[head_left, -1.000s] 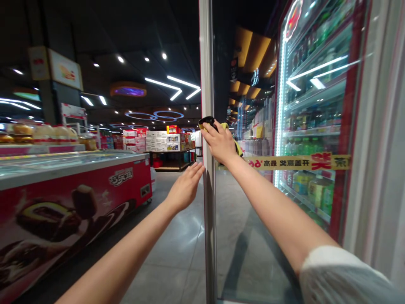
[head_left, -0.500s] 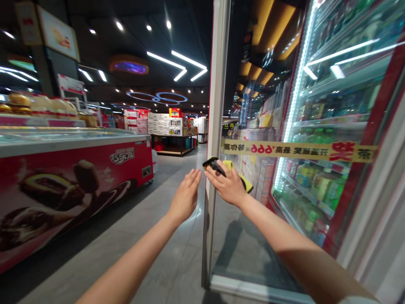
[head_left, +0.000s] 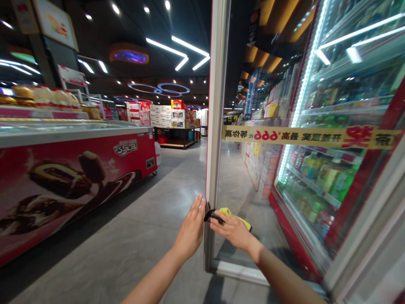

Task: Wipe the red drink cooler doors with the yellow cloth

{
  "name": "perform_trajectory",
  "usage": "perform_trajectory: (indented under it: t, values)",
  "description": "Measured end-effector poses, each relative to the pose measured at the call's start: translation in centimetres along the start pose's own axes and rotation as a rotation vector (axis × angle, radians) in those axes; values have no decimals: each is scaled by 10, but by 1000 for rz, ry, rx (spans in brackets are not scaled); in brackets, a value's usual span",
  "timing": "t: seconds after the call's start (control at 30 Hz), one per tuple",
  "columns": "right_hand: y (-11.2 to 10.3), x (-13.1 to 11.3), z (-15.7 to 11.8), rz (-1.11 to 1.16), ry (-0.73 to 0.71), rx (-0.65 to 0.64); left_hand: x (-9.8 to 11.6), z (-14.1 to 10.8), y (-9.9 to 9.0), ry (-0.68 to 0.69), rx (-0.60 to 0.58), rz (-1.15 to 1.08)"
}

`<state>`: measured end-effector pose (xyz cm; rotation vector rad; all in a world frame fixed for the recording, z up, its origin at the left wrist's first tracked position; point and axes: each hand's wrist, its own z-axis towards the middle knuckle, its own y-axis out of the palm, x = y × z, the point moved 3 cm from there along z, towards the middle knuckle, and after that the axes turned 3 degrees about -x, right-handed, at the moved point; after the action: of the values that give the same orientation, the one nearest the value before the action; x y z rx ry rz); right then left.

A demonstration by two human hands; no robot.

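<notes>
A glass cooler door (head_left: 214,126) with a pale frame stands swung open in front of me. My right hand (head_left: 236,232) is on the inner face of the door, low on its upright frame and glass. Under its fingers is a yellow cloth with black edging (head_left: 245,223), partly covered by the hand. My left hand (head_left: 190,230) is on the other side of the same upright, fingers stretched out and close together, its fingertips at the frame's outer edge. It holds nothing that I can see.
To the right, a lit drink cooler (head_left: 335,169) holds several bottles behind reflections. A banner strip (head_left: 302,137) crosses the door glass. At left stands a red ice-cream freezer (head_left: 79,169). Stacked boxes (head_left: 161,117) sit on a display table farther back. Grey floor (head_left: 126,236) lies between.
Both hands have moved down along the door's upright, the cloth moving with my right hand. The left hand has come closer to the frame. The view has tilted down slightly.
</notes>
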<state>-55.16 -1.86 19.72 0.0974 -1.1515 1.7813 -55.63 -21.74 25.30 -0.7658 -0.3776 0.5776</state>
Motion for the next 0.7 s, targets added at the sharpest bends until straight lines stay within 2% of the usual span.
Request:
perform_trajectory:
  t: [0.07,0.17,0.2,0.27,0.33,0.4,0.47,0.53,0.6,0.7]
  values:
    - [-28,25,20,-36,165,107,14,7,-8,21,18,-6]
    - [-71,65,63,-15,426,399,30,25,-19,42,51,0]
    - [-81,72,76,-9,472,471,34,30,-20,51,58,1]
    - [-90,74,92,-46,519,521,40,38,-20,65,74,5]
    - [-84,60,89,-109,560,490,43,39,-15,62,94,12]
    - [-68,36,70,-161,583,403,44,36,-10,45,111,18]
    - [-50,11,49,-191,542,287,45,31,-6,36,118,25]
    - [-42,-2,36,-200,488,193,46,27,-6,37,112,34]
    - [-50,5,38,-193,459,145,47,27,-8,33,111,46]
    - [-82,42,52,-160,508,113,50,28,-11,21,122,70]
